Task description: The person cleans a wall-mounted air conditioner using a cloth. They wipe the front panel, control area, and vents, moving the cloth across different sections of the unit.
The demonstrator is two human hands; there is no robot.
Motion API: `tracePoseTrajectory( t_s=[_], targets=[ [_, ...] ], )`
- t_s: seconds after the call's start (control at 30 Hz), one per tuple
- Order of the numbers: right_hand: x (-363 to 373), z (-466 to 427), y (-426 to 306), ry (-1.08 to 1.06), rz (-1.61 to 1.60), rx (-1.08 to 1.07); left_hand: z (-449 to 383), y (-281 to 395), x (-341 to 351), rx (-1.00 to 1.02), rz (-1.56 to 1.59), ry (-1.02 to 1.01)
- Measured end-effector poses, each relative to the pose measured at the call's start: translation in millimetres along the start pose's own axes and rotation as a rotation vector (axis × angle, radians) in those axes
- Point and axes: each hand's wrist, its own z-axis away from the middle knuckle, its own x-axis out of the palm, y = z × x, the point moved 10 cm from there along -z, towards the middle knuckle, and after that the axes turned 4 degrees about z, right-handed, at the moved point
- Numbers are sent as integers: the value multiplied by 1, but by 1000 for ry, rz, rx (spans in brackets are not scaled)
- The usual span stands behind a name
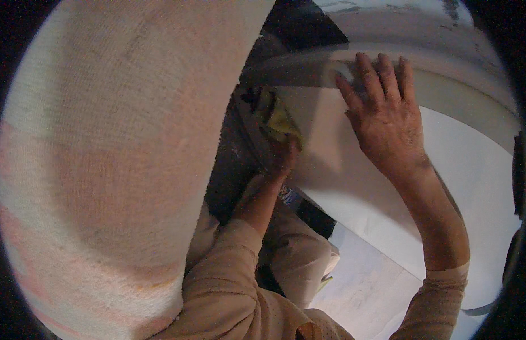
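My left hand (284, 155) is in shadow below the large hanging fabric, closed around a crumpled yellow-green cloth (281, 121). Part of that hand is hidden by the cloth and the dark. To the right, my right hand (388, 110) lies palm down with its fingers spread, its fingertips at the pale curved rim (454, 85) of a large white object. A smooth white panel (463, 157) of that object stretches below the rim, under my right forearm. What the object is cannot be told.
A thick fabric (118, 148), white and pink with a soft pile, fills the left side very close to me. Dark, unclear things lie behind its edge. A small dark object (316, 216) sits by my knee (297, 255). Light floor tiles (365, 272) show below the panel.
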Motion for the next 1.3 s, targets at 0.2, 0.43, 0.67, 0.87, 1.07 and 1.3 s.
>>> tracePoseTrajectory(
  t_s=[0.2, 0.43, 0.67, 0.87, 1.07, 1.3],
  targets=[
    [4, 7, 2, 2, -3, 11, -26, -86, -60, -280, 29, 190],
    [5, 6, 1, -54, 27, 18, -18, -146, -84, -448, 58, 301],
    [-1, 9, -3, -44, -3, 38, 80, -193, -53, -649, 172, 318],
    [-5, -1, -10, -28, 29, 10, 126, -174, 9, -680, 322, 340],
    [-2, 1, -10, -22, 100, -40, 152, -93, 47, -551, 384, 423],
    [-5, 10, -8, -57, 127, -130, 157, 72, 99, -144, 403, 328]
  ],
)
